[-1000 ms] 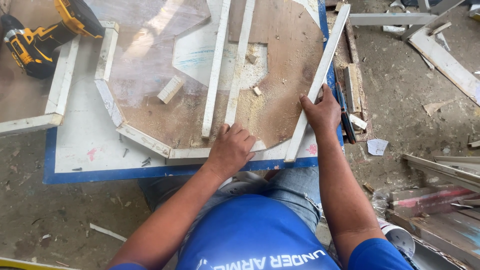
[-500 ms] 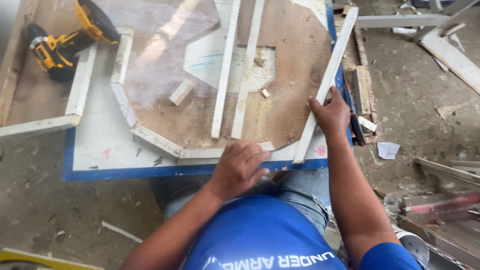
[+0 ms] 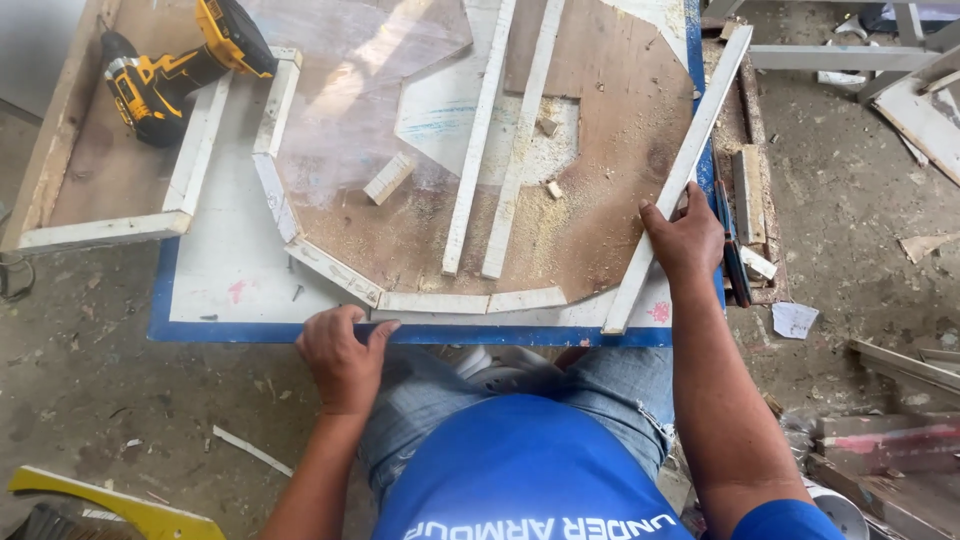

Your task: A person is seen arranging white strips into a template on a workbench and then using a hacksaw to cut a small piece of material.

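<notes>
White wooden strip point(image 3: 680, 170), long and thin, lies slanted along the right side of the big flat board with the blue edge point(image 3: 200, 330). The right hand point(image 3: 685, 238) rests on top of the strip near its lower end, with the fingers bent over it and pressing it down. The left hand point(image 3: 342, 355) is at the near blue edge of the board, and its fingers curl over that edge and grip it.

Short white wooden pieces point(image 3: 330, 270) sit end to end in a curved line on the board. Two more long white sticks point(image 3: 500, 140) lie side by side in the middle, on brown wood covered in sawdust. A small wood block point(image 3: 388, 178) lies near them. A yellow and black power drill point(image 3: 170, 70) rests at the far left corner.
</notes>
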